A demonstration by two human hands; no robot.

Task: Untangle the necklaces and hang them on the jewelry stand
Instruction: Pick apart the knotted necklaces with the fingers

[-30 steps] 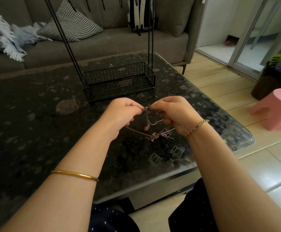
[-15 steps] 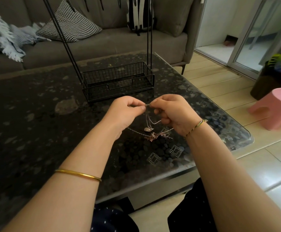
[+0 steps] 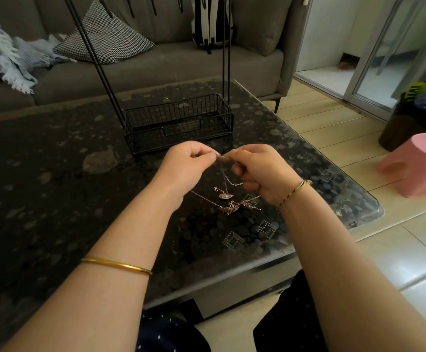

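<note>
My left hand (image 3: 185, 166) and my right hand (image 3: 260, 171) meet fingertip to fingertip above the dark table (image 3: 54, 186), both pinching a thin silver necklace chain (image 3: 226, 180). Its small pale pendant (image 3: 225, 196) hangs just over the tabletop. A tangled rose-gold necklace (image 3: 237, 206) lies on the table under my hands, with chain strands running toward each palm. The black wire jewelry stand (image 3: 179, 123) sits beyond my hands; its basket base and tall rods show, its top is out of view.
A grey sofa (image 3: 156, 64) with a houndstooth cushion (image 3: 105, 36) and a pale blue throw (image 3: 6, 57) runs behind the table. A pink stool (image 3: 420, 163) stands on the tiled floor at right, past the table's rounded glass corner.
Both hands have risen slightly and stayed joined at the chain. The pendant now hangs a little lower and freer below them. The tangled necklace on the table has not moved.
</note>
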